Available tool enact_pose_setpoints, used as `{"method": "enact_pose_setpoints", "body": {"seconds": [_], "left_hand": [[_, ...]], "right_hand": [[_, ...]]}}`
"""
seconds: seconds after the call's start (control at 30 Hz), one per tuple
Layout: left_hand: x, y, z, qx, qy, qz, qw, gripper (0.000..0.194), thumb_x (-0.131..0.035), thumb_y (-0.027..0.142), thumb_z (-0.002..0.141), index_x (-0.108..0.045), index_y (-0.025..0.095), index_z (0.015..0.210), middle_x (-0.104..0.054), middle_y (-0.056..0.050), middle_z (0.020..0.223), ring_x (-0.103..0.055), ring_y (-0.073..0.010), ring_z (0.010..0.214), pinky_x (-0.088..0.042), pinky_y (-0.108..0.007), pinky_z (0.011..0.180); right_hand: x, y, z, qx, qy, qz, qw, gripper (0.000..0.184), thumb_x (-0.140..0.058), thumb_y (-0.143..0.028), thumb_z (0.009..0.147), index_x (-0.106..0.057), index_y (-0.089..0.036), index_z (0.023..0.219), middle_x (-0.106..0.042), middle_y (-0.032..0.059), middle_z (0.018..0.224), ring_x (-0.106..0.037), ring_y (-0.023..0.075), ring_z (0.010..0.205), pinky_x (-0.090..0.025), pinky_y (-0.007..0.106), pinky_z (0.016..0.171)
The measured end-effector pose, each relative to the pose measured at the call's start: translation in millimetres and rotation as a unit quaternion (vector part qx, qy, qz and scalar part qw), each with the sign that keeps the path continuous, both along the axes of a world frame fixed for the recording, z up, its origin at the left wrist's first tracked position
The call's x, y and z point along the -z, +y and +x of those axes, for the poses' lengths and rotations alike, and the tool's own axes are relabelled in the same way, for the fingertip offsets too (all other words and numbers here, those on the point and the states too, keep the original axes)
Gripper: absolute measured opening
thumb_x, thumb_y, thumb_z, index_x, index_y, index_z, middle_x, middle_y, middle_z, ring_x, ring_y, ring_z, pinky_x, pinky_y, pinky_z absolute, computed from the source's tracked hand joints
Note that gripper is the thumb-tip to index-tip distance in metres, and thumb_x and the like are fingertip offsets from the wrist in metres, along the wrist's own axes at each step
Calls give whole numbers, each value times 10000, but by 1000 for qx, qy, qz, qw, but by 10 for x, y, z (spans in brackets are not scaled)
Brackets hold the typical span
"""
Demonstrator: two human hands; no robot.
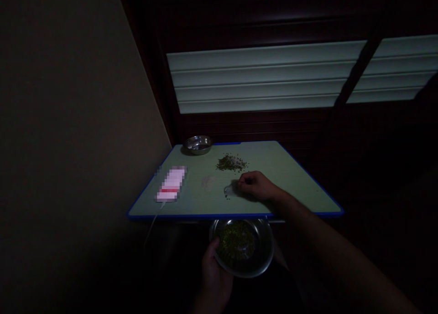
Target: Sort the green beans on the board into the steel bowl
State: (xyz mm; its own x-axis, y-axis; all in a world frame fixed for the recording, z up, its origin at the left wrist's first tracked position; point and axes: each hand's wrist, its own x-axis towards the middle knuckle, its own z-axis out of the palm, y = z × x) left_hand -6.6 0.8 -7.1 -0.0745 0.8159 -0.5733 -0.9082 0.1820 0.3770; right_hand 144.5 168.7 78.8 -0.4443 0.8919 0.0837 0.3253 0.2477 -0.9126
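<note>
The left hand [216, 273] holds the bowl [265, 245] by the table's [290, 182] near edge, likely so it won't tip. The right hand [258, 186] curls narrow near little bits [226, 163]; too dark to tell if it pinches any.

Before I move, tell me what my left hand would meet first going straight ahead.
Most likely the tabletop's blue near edge, though the left hand, holding the steel bowl, may sit low enough to pass beneath; depth is unclear.

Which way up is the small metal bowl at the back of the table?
Upright: the steel bowl sits with its rim facing up, and its shiny inside shows.
</note>
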Motion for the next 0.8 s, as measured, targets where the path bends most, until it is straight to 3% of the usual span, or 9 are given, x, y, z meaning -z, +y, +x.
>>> {"method": "enact_pose_setpoints", "body": {"seconds": [0.4,0.8], "left_hand": [[10,-13,-9,9,9,-9,1000,216,-628,275,784,-729,163,938,-774,-90,900,-706,-264,929,-545,-432,889],[-73,1,-15,-8,-8,-19,1000,235,-604,255,800,-724,160,978,-771,-75,856,-712,-250,887,-542,-426,902]], "right_hand": [[40,30,-28,69,-35,33,996,235,-628,-377,681,-542,-174,600,-469,-30,538,-384,91,505,-291,243,481],[-40,18,-25,-5,-16,5,1000,264,-661,-399,681,-538,-174,622,-476,-29,558,-396,91,526,-320,244,510]]}}
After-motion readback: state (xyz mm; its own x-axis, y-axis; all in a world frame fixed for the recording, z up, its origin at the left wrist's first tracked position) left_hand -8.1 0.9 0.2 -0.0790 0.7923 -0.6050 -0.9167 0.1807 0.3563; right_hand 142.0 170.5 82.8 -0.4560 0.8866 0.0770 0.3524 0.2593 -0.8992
